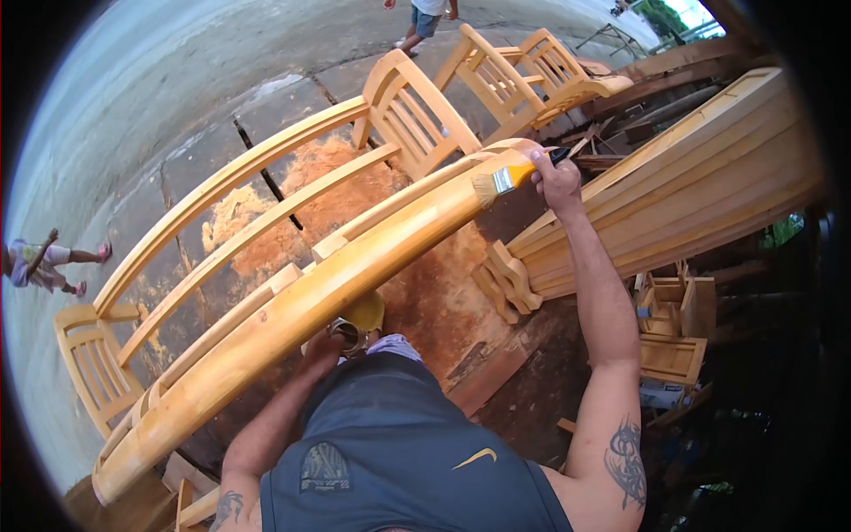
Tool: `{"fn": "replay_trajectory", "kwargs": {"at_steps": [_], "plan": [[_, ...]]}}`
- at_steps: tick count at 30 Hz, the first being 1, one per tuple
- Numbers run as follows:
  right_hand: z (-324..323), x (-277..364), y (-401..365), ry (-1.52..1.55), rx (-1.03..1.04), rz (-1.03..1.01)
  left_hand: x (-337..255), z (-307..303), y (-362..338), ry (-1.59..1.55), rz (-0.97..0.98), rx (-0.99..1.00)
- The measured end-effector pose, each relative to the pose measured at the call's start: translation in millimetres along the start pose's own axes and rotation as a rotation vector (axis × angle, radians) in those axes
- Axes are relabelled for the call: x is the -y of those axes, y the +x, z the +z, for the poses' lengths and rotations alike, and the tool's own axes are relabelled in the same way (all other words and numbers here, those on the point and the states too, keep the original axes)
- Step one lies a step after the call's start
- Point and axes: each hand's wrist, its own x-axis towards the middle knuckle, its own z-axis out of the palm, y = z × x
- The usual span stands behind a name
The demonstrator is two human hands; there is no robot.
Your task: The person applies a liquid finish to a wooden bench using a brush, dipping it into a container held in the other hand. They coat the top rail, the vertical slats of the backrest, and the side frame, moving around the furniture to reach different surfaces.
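Note:
My right hand (558, 182) is closed around the handle of a paintbrush (514, 179) with a yellow and black handle. Its pale bristles touch the far right end of a long rounded wooden rail (292, 328). That rail is the near top edge of a bench frame and looks glossy along much of its length. Low down, behind the rail, my left hand (324, 348) grips a small metal can (349, 335); its fingers are partly hidden. A yellow rounded thing (365, 312) shows just beyond the can, partly covered by the rail.
Slatted wooden armrests (417, 115) stand at the bench's far end, with more chair frames (505, 80) behind. Large wooden panels (674, 177) lean at right. Sawdust (337, 186) covers the ground. One person (40, 264) is at far left, another (427, 22) at the top.

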Motion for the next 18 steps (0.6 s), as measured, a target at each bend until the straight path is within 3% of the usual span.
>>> {"fn": "replay_trajectory", "kwargs": {"at_steps": [2, 3, 5, 8, 10, 14, 17, 18], "plan": [[-32.1, -21.9, 28.9, -0.329, -0.158, -0.172, 1.5, -2.4, -3.2, -0.031, -0.052, 0.034], [-44.3, -21.6, 34.9, -0.547, -0.228, -0.473, 4.5, -1.9, -3.7, -0.014, -0.031, 0.004], [-52.0, -5.0, 34.3, -0.612, -0.229, -0.59, 11.5, 0.0, -1.1, 0.017, 0.014, -0.061], [-12.6, 13.3, -1.0, -0.543, -0.025, -0.604, 16.2, -1.0, -2.1, -0.005, 0.054, -0.056], [24.1, 21.1, -37.2, -0.482, 0.04, -0.862, 12.8, -2.9, -3.6, -0.003, 0.065, -0.049], [30.0, 40.6, -75.6, -0.257, 0.103, -0.604, 5.4, -2.4, -7.1, 0.008, 0.06, -0.081], [16.4, 54.6, -63.7, 0.214, -0.042, -0.168, 18.7, 2.1, 0.3, -0.07, 0.067, -0.034], [15.6, 49.2, -56.7, 0.253, -0.072, -0.158, 14.7, 2.2, -1.8, -0.054, 0.061, -0.03]]}}
